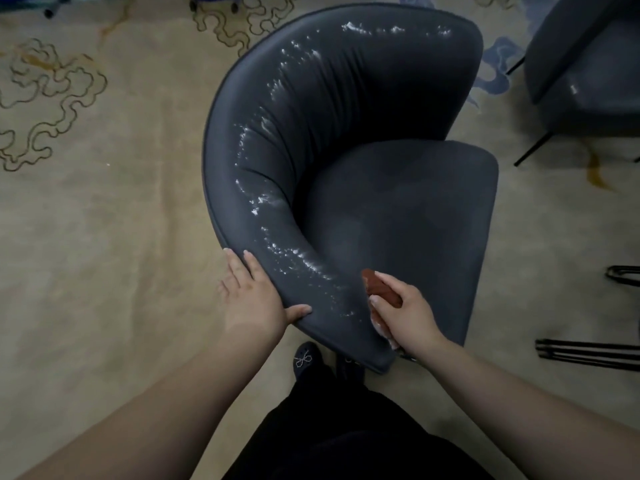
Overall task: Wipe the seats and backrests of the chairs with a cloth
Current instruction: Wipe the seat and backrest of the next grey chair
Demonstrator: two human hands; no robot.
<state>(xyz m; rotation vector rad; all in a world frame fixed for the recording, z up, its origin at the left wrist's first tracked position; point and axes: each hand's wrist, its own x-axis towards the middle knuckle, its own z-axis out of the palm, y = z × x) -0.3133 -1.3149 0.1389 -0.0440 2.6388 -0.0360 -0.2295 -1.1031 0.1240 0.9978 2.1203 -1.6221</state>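
Two hands on the job, both at the near end of the dark chair. Left hand braces the outer edge of the backrest: fingers straight along the outside, thumb hooked over the rim, so it's steadying, not clutching. Right hand has its grip closed round a reddish-brown cloth, fingers curled over it, cloth pressed where the backrest's near tip meets the seat.

White residue streaks the whole inner curve of the backrest, from near end round to far top. Seat looks mostly dull and clean-ish, tho lighting's dim, can't be sure. So by my read: backrest barely started, lots to go.

Risks from here:
- Cloth's bunched small in the palm; a narrow wipe could smear the white stuff along the pleats rather than lift it.
- Residue sits in the folds, so light passes may skip it.
- Cloth underside already looks pale and loaded; it might redeposit onto the seat.
- Chair could swivel or slide on the carpet if the left hand lets up during a hard stroke.
- Second chair at upper right, near enough to get missed or bumped.
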